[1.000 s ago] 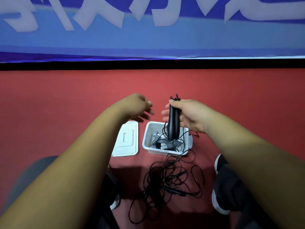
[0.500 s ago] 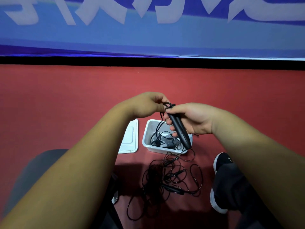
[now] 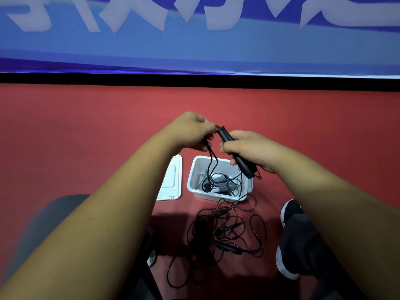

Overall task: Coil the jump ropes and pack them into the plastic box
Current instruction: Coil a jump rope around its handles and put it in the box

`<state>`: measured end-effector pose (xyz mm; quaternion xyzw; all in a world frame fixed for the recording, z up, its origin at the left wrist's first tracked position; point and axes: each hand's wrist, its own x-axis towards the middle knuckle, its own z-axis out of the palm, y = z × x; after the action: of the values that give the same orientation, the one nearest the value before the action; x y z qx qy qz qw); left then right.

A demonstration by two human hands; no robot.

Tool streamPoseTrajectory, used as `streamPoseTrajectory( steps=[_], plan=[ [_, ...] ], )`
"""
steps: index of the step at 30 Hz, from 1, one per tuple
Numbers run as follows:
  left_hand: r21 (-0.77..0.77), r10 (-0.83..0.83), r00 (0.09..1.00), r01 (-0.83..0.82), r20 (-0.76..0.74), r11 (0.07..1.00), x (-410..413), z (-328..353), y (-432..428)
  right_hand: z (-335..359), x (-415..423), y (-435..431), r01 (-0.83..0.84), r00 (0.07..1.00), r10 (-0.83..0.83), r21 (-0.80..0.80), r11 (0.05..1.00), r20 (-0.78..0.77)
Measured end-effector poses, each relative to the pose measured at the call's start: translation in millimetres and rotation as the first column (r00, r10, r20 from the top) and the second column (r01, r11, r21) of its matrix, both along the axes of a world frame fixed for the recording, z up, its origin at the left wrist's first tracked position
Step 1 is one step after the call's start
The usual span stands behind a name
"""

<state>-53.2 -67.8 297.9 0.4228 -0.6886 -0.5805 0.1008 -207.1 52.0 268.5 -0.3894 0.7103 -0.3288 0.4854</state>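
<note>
Closed round the black handles (image 3: 244,168) is the grip of the right hand (image 3: 249,148); they are held tilted, upper ends toward the left hand (image 3: 190,131), lower ends above the right rim of the box (image 3: 194,169). The left hand's grip is narrow: a thin black cord (image 3: 211,163) is pinched between its fingertips right at the handles' upper ends. From there the cord hangs down in two strands into the box.

Nearest, between the legs, a loose tangle of black ropes (image 3: 225,232) is spread on the red floor (image 3: 86,126), with slim handles caught in it. A black shoe (image 3: 290,211) with a white sole is seen to the right of the tangle. Just beyond the tangle the white box is set on the floor, open; cord loops and grey spring-like coils (image 3: 220,179) are seen inside, and one loop is draped over the near rim onto the floor. A white lid (image 3: 173,180) is laid flat just left of the box, partly hidden by the left forearm. Farther off, the floor is bounded by a black strip (image 3: 194,81), and above it a blue banner (image 3: 194,44) with large white characters is seen.
</note>
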Motion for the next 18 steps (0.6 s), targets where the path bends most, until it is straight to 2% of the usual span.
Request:
streamPoseTrajectory(
  steps=[6, 14, 18],
  plan=[
    [0.02, 0.104, 0.994, -0.104, 0.017, 0.994, 0.6, 4.1, -1.5, -8.1, 6.4, -0.9, 0.004, 0.996, -0.005, -0.007, 1.0, -0.094],
    [0.111, 0.115, 0.992, -0.108, -0.058, 0.988, 2.5, 11.4, 1.0, -13.4, 9.3, -4.2, 0.137, 0.991, -0.137, -0.011, 0.99, -0.002],
    [0.24, 0.074, 0.985, -0.035, -0.154, 0.97, 7.1, 16.3, -5.6, -13.8, 12.8, -5.0, 0.201, 0.979, -0.198, -0.064, 0.977, 0.051]
  ],
)
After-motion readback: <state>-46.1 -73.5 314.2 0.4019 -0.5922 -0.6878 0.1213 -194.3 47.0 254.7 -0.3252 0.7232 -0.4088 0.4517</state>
